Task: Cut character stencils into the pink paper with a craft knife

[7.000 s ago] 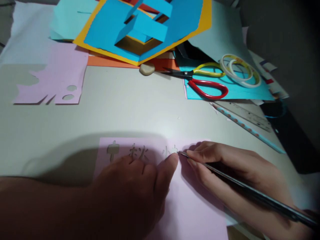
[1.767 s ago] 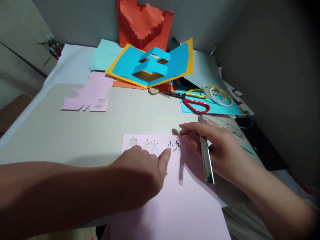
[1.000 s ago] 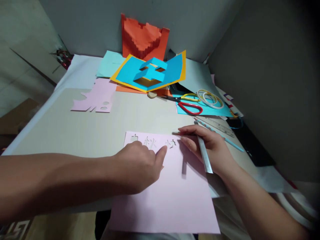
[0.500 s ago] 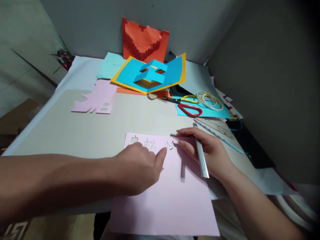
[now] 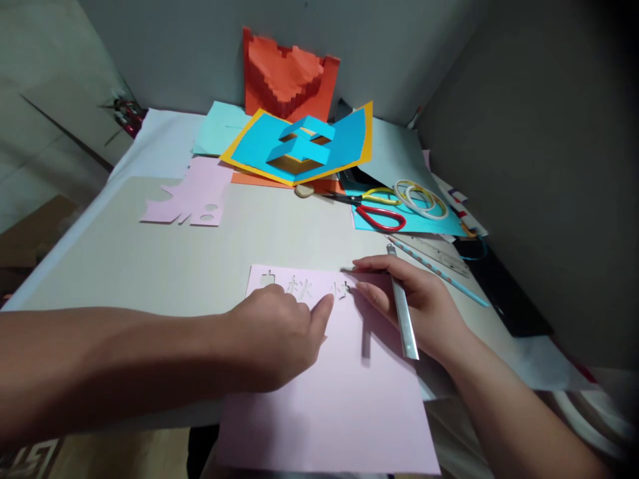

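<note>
A pink sheet of paper [image 5: 334, 406] lies at the table's front edge and hangs over it. Along its upper part run several cut-out characters [image 5: 299, 287], the leftmost partly covered by my left hand [image 5: 282, 332]. That hand is curled and holds the sheet down, one fingertip pressed beside the right-hand character; its other fingertips are hidden. My right hand [image 5: 419, 296] is closed on a slim silver craft knife [image 5: 403, 306], whose body slants across the palm. Its thumb and forefinger reach over the sheet's top right edge, close to the same character.
Ahead stand a blue-and-yellow pop-up card [image 5: 344, 143] and a red heart card [image 5: 289, 66]. Scissors [image 5: 382, 216], tape rings [image 5: 424, 199], a blue pencil [image 5: 439, 271] and a clear ruler [image 5: 439, 256] lie to the right. A cut pink scrap [image 5: 200, 189] lies left.
Both hands keep nearly the same position on the pink paper. Only a very slight shift of the view shows.
</note>
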A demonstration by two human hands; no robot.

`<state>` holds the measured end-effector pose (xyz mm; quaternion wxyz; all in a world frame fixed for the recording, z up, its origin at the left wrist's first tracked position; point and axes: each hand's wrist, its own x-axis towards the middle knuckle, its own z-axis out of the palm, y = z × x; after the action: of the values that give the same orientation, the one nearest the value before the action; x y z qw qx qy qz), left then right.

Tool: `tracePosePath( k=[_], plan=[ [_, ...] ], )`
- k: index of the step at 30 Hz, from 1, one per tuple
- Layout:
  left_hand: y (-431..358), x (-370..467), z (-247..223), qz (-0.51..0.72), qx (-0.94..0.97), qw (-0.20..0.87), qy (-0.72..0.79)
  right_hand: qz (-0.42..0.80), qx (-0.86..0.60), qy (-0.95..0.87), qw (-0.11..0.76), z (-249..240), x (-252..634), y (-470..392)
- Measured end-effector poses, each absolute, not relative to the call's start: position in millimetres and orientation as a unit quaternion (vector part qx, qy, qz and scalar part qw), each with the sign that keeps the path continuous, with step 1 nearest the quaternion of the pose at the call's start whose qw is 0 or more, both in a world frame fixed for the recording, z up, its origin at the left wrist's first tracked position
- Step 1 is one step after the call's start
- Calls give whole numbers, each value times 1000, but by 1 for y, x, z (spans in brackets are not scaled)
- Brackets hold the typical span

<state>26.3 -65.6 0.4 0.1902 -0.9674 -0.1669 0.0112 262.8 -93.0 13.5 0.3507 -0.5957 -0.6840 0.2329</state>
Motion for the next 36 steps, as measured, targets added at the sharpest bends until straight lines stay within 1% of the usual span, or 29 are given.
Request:
tracePosePath(
  k=[16, 25, 36],
  plan=[
    [-66, 28, 1, 33, -965, 188, -179, 237, -591, -687, 350, 15, 262, -92],
    [-67, 27, -8, 39, -963, 192, -186, 235, -591, -687, 351, 14, 262, -93],
    [-69, 23, -18, 15, -961, 189, -200, 239, -594, -682, 352, 18, 260, -93]
  ],
)
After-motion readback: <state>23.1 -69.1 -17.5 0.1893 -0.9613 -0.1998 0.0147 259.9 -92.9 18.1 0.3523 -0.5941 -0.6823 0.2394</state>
